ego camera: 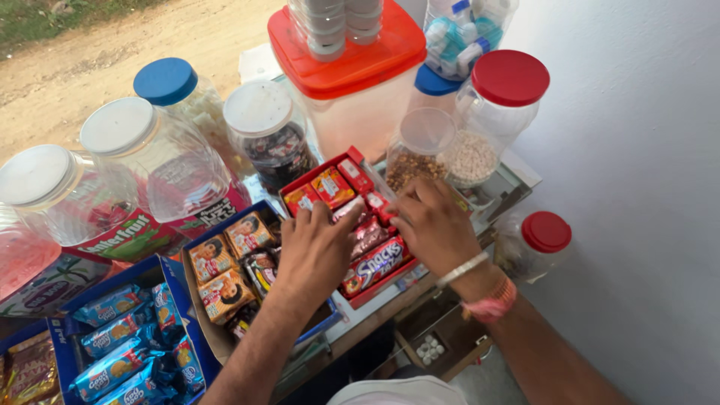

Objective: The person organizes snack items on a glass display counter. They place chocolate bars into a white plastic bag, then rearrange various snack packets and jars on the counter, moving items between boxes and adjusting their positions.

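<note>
My left hand (316, 251) rests over a red tray box (321, 174) of snack packets, its fingers on a shiny dark-red packet (367, 234). My right hand (435, 223) is bent over the same box from the right, with its fingertips pinching a small red packet (377, 202) near the box's middle. Orange and red packets (330, 187) fill the far end of the box. A red wrapped bar (375, 266) lies at the near end. My right wrist carries a white bangle and a pink thread band.
A blue box of orange biscuit packs (225, 262) stands left of the red box, and another with blue packs (120, 345) sits further left. Clear jars with white (116, 124), blue (165, 80) and red (510, 77) lids and an orange-lidded tub (352, 64) crowd the counter. A white wall is at right.
</note>
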